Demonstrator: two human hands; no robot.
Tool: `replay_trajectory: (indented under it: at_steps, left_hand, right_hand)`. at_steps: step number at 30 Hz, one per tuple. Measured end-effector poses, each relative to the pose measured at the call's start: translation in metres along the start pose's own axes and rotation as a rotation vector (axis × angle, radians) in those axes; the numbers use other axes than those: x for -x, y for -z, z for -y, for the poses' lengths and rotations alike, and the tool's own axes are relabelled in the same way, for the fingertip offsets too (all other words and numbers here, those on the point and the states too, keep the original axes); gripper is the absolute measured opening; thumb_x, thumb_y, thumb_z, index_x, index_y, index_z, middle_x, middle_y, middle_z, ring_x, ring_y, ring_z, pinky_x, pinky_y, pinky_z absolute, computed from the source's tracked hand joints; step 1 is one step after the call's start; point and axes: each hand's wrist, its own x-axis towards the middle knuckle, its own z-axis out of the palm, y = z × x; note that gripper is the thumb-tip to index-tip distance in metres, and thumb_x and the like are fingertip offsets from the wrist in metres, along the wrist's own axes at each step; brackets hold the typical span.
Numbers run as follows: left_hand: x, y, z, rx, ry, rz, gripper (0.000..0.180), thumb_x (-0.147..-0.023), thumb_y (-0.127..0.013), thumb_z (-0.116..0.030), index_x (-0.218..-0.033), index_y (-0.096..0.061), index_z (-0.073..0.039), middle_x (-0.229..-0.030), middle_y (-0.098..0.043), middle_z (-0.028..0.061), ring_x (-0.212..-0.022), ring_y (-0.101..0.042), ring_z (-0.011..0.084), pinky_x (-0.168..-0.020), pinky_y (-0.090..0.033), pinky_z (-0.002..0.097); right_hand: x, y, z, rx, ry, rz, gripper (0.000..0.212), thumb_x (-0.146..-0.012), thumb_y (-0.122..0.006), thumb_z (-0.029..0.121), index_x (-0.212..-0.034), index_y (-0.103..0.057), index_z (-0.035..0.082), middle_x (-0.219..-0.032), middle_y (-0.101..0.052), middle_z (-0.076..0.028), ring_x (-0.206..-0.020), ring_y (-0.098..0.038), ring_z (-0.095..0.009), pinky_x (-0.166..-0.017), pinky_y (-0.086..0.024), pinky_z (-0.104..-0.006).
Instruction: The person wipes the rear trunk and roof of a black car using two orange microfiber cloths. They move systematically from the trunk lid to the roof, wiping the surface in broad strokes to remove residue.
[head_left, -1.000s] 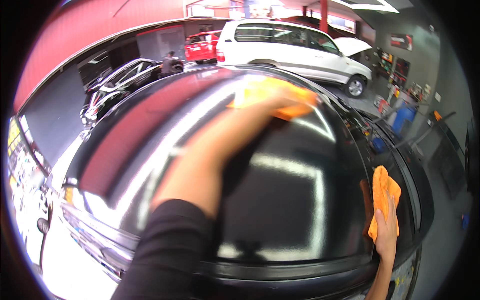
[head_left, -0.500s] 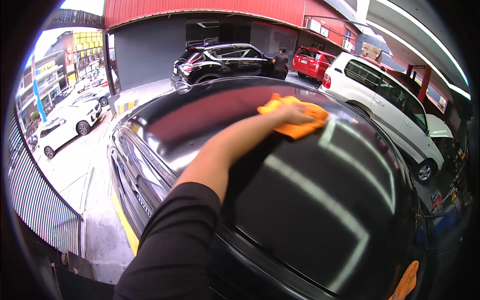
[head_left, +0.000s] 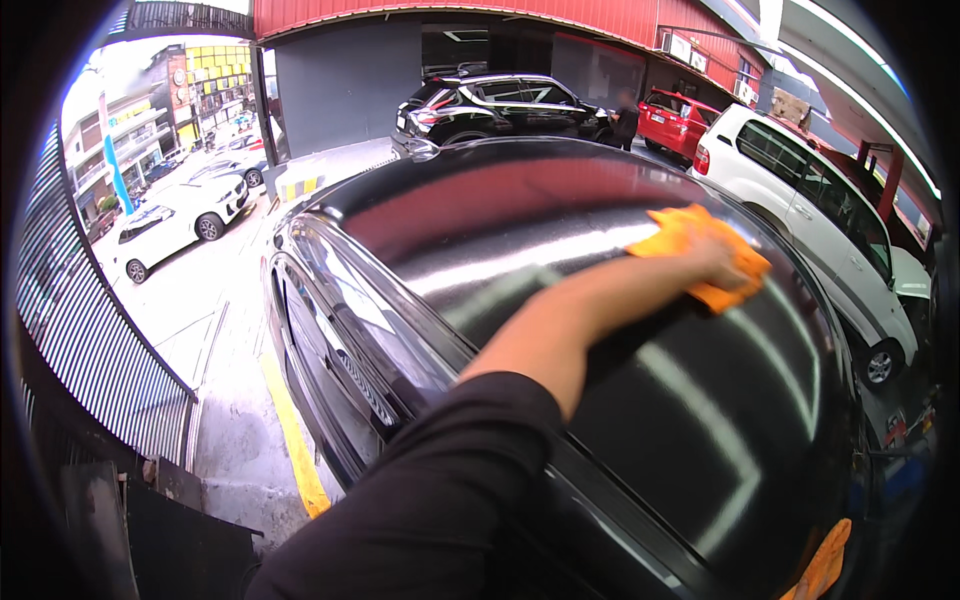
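An orange cloth [head_left: 668, 236] lies bunched on the glossy black car roof [head_left: 610, 430], toward its far right part. My left hand [head_left: 722, 262] is closed over this cloth and presses it onto the roof, its fingers partly smeared by motion. The bare forearm and black sleeve stretch across the roof from the lower edge. A second orange cloth [head_left: 825, 562] shows at the lower right rim, and what holds or supports it is hidden. My right hand cannot be seen.
Beyond the roof stand a black car [head_left: 500, 105], a red car [head_left: 672, 122] and a white SUV [head_left: 800, 200]. A person [head_left: 624, 122] in dark clothes is by the black car. A slatted metal gate [head_left: 95, 310] and a yellow floor stripe [head_left: 292, 435] lie at left.
My left hand has slid the orange cloth to the right and slightly nearer across the roof. The whole view has shifted, so the surroundings sit farther right.
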Motion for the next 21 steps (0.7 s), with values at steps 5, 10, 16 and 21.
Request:
replay_trajectory:
  at_steps: [5, 10, 16, 21]
  left_hand:
    - [0.108, -0.07, -0.324, 0.07, -0.79, 0.294, 0.097, -0.095, -0.047, -0.078, -0.17, -0.039, -0.016, -0.178, -0.029, 0.014, -0.167, -0.015, 0.0391, -0.129, 0.0, 0.0719]
    - [0.202, -0.056, -0.323, 0.184, -0.958, 0.308, 0.089, -0.096, -0.051, -0.07, -0.166, -0.045, -0.015, -0.176, -0.032, 0.0158, -0.167, -0.015, 0.0403, -0.131, -0.001, 0.0698]
    - [0.227, 0.026, 0.016, 0.14, -0.565, -0.006, 0.085, -0.102, -0.048, -0.073, -0.165, -0.046, -0.016, -0.176, -0.033, 0.0167, -0.166, -0.023, 0.0347, -0.133, -0.012, 0.0623]
    - [0.365, 0.143, 0.438, -0.114, 0.407, -0.275, 0.081, -0.106, -0.056, -0.063, -0.154, -0.054, 0.002, -0.155, -0.057, 0.0247, -0.145, -0.054, 0.0372, -0.122, -0.04, 0.0447]
  right_hand:
    - [-0.008, 0.005, -0.034, -0.063, -0.057, -0.032, 0.058, -0.112, -0.05, 0.026, -0.161, -0.043, -0.004, -0.165, -0.046, -0.023, -0.152, -0.044, -0.037, -0.124, -0.033, -0.0424]
    - [-0.015, 0.011, -0.05, -0.107, -0.107, -0.046, 0.059, -0.112, -0.049, 0.027, -0.164, -0.041, -0.002, -0.166, -0.045, -0.022, -0.154, -0.043, -0.037, -0.124, -0.033, -0.0418]
    - [-0.015, 0.024, -0.078, -0.127, 0.067, 0.006, 0.061, -0.113, -0.049, 0.03, -0.164, -0.042, -0.001, -0.164, -0.048, -0.02, -0.15, -0.047, -0.033, -0.122, -0.035, -0.0387]
    - [-0.005, -0.011, -0.05, 0.01, 0.27, 0.042, 0.059, -0.113, -0.045, 0.027, -0.167, -0.04, 0.002, -0.175, -0.034, -0.015, -0.16, -0.036, -0.03, -0.13, -0.028, -0.0398]
